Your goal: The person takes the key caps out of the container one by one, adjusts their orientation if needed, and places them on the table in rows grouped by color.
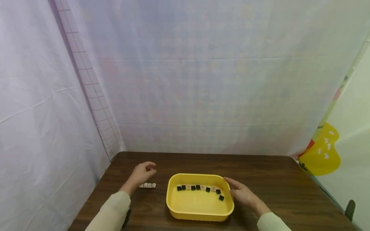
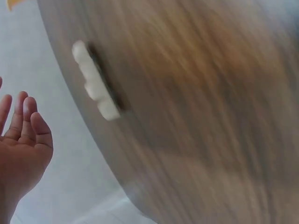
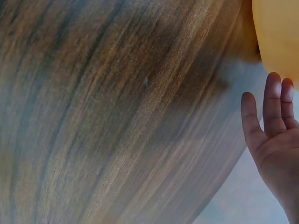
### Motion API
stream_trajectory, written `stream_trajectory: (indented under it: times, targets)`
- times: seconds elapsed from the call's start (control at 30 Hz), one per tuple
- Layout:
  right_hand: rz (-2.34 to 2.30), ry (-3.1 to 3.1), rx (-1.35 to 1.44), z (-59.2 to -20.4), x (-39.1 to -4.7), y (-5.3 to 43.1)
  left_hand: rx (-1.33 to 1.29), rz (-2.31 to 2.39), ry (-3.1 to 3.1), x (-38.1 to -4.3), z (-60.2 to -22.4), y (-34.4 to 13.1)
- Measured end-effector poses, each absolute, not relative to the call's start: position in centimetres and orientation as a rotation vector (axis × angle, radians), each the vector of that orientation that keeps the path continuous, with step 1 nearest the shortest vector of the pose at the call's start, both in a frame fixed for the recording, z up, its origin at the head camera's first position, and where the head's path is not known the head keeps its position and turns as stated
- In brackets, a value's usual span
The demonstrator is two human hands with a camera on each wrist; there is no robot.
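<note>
My left hand (image 1: 142,173) hovers over the table just beyond a short row of small white tiles (image 1: 149,185), its fingers loosely bent and nothing between them. In the left wrist view these tiles (image 2: 96,84) look blurred, with a dark side along the row. My right hand (image 1: 242,193) rests at the right side of a yellow plastic tray (image 1: 193,215), fingertips right at the rim. The right wrist view shows its fingers (image 3: 272,105) fairly straight beside the tray's outer wall (image 3: 280,42). Inside the tray, black tiles (image 1: 193,188) and marked white tiles (image 1: 202,187) form a curved line.
The dark wood-grain table (image 1: 277,189) extends on both sides of the tray. A pale curtain (image 1: 202,96) hangs behind its far edge, and white cloth (image 1: 43,128) hangs at the left. A yellow shape (image 1: 323,154) shows on the right-hand wall covering.
</note>
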State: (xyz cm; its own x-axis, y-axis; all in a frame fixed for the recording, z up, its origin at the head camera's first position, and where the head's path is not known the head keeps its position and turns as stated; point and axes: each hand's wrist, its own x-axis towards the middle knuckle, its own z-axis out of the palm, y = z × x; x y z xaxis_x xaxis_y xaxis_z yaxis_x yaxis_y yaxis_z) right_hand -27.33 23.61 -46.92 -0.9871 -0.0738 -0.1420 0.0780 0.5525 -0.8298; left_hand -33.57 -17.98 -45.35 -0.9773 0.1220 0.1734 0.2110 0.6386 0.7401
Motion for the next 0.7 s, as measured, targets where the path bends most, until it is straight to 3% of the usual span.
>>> stream_trajectory:
  times: [0.7]
  targets:
    - [-1.342, 2.644, -0.030, -46.8, -27.6, 23.7, -0.584, -1.396, -2.783, -33.7, -42.3, -10.8]
